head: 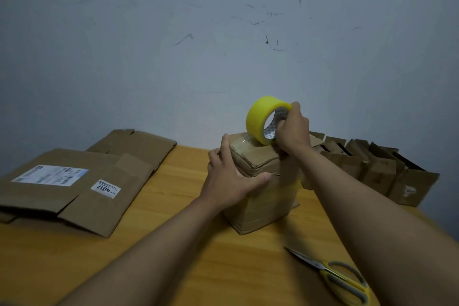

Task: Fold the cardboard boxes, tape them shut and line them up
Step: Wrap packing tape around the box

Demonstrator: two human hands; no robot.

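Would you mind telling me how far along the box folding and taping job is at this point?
Done: a row of folded boxes lined up at the right, flaps apparently open. In hand: the left hand steadies the box while the right hand runs the yellow tape roll over its top. Left: flat cardboard unfolded; scissors unused.

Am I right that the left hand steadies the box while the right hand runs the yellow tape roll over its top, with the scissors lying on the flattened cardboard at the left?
Not quite: the head view shows the scissors lying on the bare wooden table at the near right, not on the flattened cardboard. The rest holds: the left hand steadies the box and the right hand holds the yellow tape roll on its top.
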